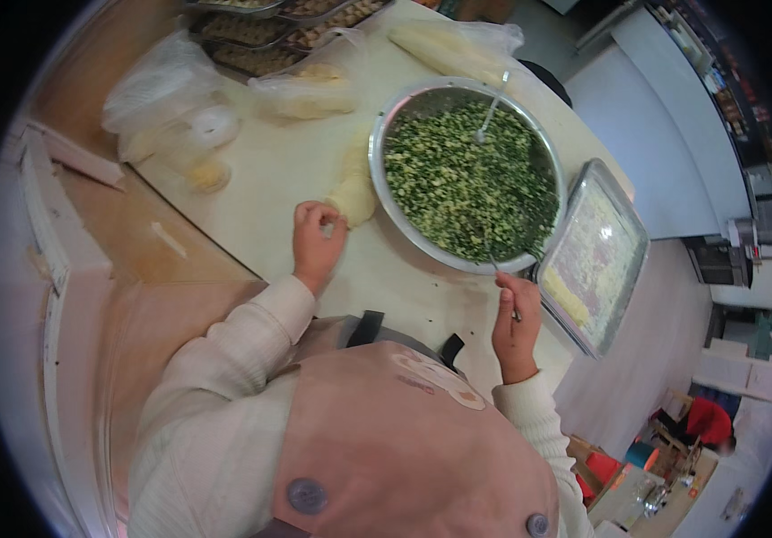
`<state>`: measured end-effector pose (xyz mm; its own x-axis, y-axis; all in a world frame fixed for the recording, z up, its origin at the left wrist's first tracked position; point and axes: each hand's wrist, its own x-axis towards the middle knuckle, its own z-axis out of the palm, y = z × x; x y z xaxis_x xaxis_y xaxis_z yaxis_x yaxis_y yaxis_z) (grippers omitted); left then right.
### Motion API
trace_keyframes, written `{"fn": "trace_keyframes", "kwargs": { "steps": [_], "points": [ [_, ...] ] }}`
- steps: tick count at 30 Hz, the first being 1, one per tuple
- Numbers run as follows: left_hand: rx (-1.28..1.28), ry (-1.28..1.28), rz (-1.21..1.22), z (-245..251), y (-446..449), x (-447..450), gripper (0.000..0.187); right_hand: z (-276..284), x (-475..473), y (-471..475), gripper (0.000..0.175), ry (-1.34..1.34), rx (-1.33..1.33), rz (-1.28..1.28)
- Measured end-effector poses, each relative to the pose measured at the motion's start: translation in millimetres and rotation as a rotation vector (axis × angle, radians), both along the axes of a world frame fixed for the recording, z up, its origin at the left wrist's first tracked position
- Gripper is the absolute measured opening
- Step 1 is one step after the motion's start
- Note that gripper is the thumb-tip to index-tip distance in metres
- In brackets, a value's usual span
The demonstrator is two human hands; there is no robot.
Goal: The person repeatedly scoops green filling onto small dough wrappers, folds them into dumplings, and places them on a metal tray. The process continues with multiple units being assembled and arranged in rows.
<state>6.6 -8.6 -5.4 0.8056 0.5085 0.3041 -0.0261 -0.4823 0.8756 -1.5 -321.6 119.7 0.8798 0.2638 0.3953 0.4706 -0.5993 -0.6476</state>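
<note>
A wide steel bowl (376, 168) holds chopped greens mixed with small pale yellow bits (466, 175). My right hand (519, 323) grips a thin metal utensil (493, 261) at the bowl's near rim; its lower end is buried in the filling. A second utensil, a spoon (487, 121), leans in the far side of the mix. Left of the bowl lies an overlapping row of thin, round, pale dough wrappers (352, 191). The fingertips of my left hand (318, 242) touch its near end, thumb and forefinger curled together; whether they pinch a wrapper is unclear.
A floured metal tray (638, 235) with a yellow dough piece (564, 296) along one side sits right of the bowl. Plastic bags (164, 87) and stacked trays of food (244, 40) occupy the far left. Another bag (453, 47) lies behind the bowl.
</note>
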Motion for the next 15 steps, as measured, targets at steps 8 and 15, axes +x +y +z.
{"fn": "trace_keyframes", "kwargs": {
  "steps": [8,15],
  "points": [
    [-0.148,0.079,0.096,-8,14,-14,0.009,4,15,12,0.023,0.023,0.029,0.026],
    [-1.094,0.046,0.116,-3,48,-29,0.013,16,55,-7,0.019,-0.006,-0.117,-0.024]
  ]
}}
